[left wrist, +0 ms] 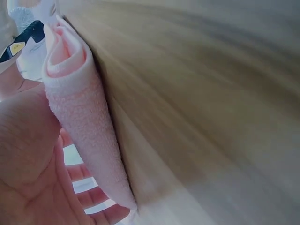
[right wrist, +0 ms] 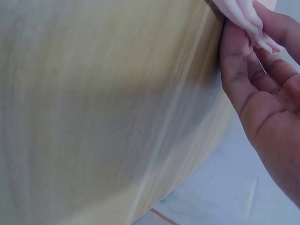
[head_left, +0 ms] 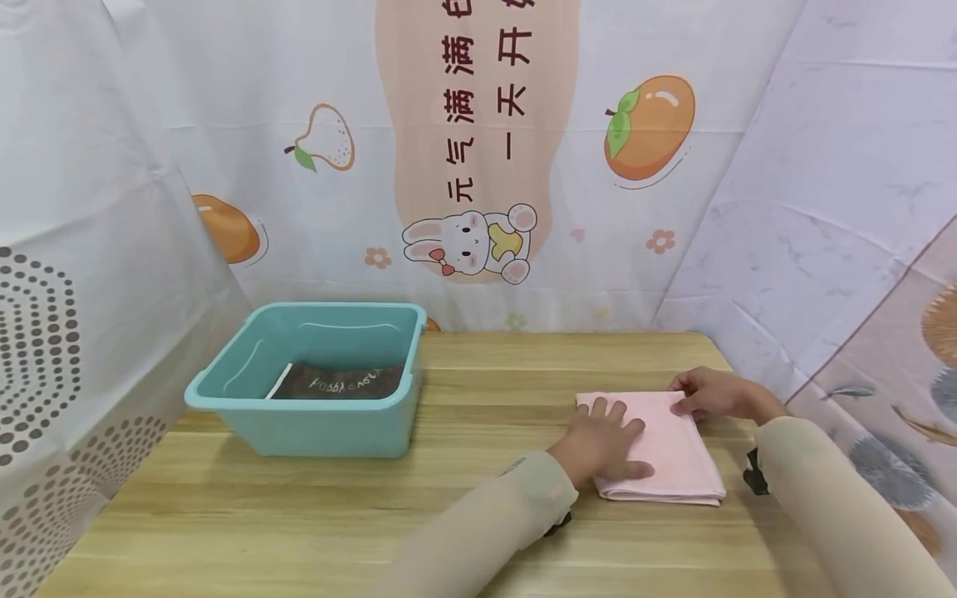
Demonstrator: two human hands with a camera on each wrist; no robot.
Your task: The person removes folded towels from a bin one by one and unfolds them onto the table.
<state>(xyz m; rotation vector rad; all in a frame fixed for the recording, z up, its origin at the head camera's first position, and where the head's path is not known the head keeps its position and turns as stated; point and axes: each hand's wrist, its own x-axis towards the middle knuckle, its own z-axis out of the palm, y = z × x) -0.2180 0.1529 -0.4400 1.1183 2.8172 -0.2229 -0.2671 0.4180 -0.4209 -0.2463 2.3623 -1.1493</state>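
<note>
A folded pink towel (head_left: 665, 448) lies on the right part of the wooden table, in several layers. My left hand (head_left: 604, 442) rests on its left side with fingers spread. In the left wrist view the towel's rolled-looking fold (left wrist: 84, 103) runs beside the palm, and the fingers reach over it. At the far right corner my right hand (head_left: 714, 394) pinches the towel's edge between thumb and fingers. The right wrist view shows the thin layered corner (right wrist: 253, 28) held in those fingers (right wrist: 236, 51).
A light blue plastic basin (head_left: 336, 428) stands at the left of the wooden table (head_left: 478, 515). Inside it lies a dark brown cloth (head_left: 344, 382) with pale lettering. Printed curtains (head_left: 478, 307) hang behind the table and on both sides.
</note>
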